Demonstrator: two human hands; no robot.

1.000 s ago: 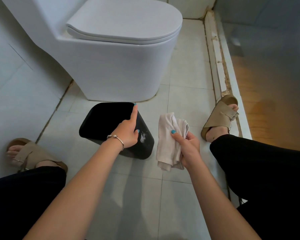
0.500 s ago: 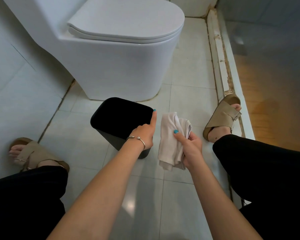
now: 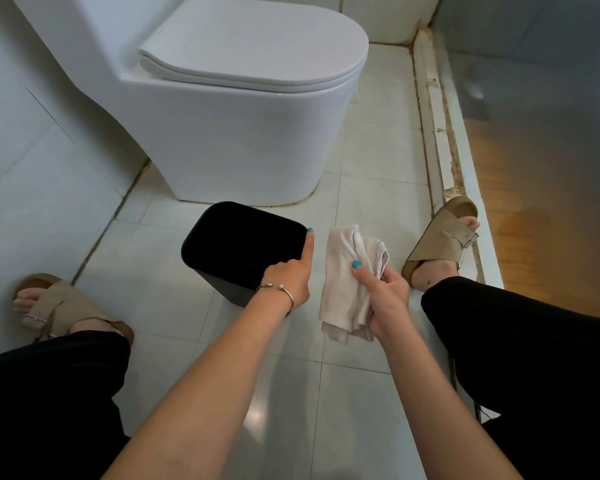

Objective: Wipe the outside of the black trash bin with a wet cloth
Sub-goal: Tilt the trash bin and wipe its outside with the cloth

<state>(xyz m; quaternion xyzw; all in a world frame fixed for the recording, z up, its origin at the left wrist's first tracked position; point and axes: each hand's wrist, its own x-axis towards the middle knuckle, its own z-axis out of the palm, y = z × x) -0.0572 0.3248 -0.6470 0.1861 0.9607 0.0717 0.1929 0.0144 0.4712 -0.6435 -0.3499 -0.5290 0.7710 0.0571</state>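
The black trash bin [image 3: 236, 244] stands upright on the tiled floor in front of the toilet, its open top facing me. My left hand [image 3: 288, 282] holds its near right corner, with the index finger stretched along the right rim and the other fingers curled down the outer side. Just right of the bin, apart from it, my right hand [image 3: 385, 299] grips a crumpled white cloth [image 3: 343, 282] that hangs above the floor. The bin's lower wall is mostly hidden behind my left hand and wrist.
A white toilet [image 3: 243, 133] rises directly behind the bin. A tiled wall runs along the left. A raised stained threshold [image 3: 440, 133] borders the right side. My sandalled feet sit at the left [image 3: 59, 306] and right [image 3: 444, 240], with my knees at both lower corners.
The bin was tilted on its side under my left hand; it now stands upright and lies a little further right. My right hand and the cloth have barely moved.
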